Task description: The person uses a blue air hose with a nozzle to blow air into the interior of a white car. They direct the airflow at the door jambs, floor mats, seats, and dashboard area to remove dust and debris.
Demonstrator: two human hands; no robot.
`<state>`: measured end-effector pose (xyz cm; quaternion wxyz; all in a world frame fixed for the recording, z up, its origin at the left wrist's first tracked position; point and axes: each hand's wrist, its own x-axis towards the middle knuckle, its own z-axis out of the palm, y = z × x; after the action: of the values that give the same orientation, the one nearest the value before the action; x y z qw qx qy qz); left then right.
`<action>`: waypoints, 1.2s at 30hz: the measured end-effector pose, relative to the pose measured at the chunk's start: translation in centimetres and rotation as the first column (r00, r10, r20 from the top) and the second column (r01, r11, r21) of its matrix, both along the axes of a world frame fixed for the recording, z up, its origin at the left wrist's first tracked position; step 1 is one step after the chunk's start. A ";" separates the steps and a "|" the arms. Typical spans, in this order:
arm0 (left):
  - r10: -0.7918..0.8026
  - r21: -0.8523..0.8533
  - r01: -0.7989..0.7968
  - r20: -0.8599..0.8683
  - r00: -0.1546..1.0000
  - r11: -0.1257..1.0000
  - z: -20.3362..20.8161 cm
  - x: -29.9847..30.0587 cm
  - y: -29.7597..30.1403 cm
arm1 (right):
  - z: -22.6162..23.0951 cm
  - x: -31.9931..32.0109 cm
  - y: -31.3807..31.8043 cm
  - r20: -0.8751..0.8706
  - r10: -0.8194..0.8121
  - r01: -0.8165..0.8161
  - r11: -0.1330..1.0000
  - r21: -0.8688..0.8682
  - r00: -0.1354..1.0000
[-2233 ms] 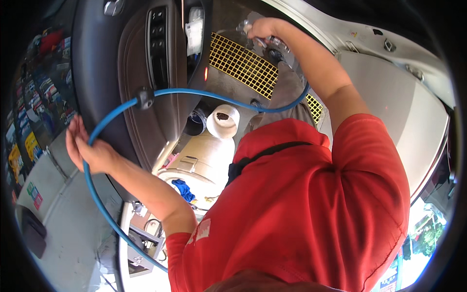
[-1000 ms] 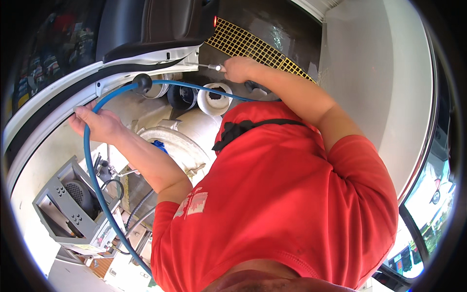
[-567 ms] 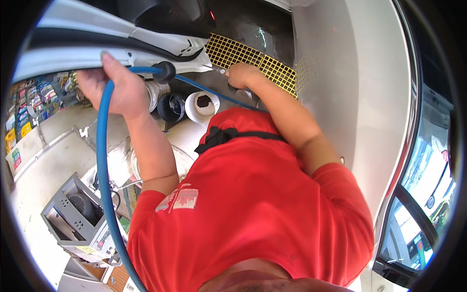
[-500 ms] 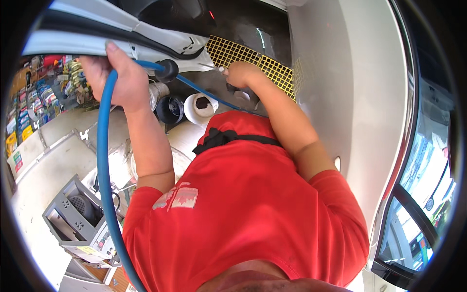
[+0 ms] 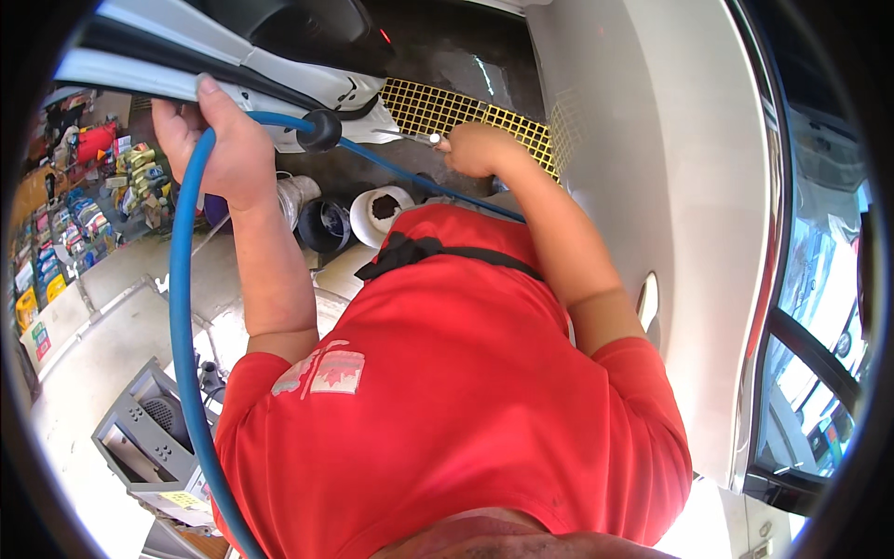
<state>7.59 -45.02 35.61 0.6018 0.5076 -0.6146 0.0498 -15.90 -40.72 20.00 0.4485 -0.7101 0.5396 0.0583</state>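
Note:
My left hand (image 5: 228,154) is closed at the edge of a white car door (image 5: 363,88), thumb on top and fingertips partly hidden beneath it. A thick blue hose (image 5: 182,298) passes through the crook of that hand, behind the thumb's base. Just beyond it, a black ball stopper (image 5: 319,130) sits on the hose. My right hand (image 5: 484,149) is closed round a spray gun with a thin metal nozzle (image 5: 410,136), which points left toward the door's lower end. Most of the gun's grip is hidden by the hand.
Yellow floor grating (image 5: 438,102) lies beyond my right hand. A light-coloured car body (image 5: 633,140) stands close on my right. White and black buckets (image 5: 324,224) are on the floor below the hose. A grey machine (image 5: 154,429) and many bottles (image 5: 84,224) are on the left.
The view has shifted slightly. My right hand with the spray gun has turned a little, and its dark grip no longer shows. My left hand keeps its place at the door edge.

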 end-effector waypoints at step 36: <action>0.304 0.486 -0.016 -0.519 0.799 0.874 -3.3 34.1 11.9 | 8.7 40.1 0.0 0.672 0.568 -0.523 0.797 -0.303 0.476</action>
<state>41.73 -33.15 32.35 0.6162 0.6768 -0.3488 -0.2014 24.17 -40.76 28.74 0.5633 -0.8170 0.0596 -0.1078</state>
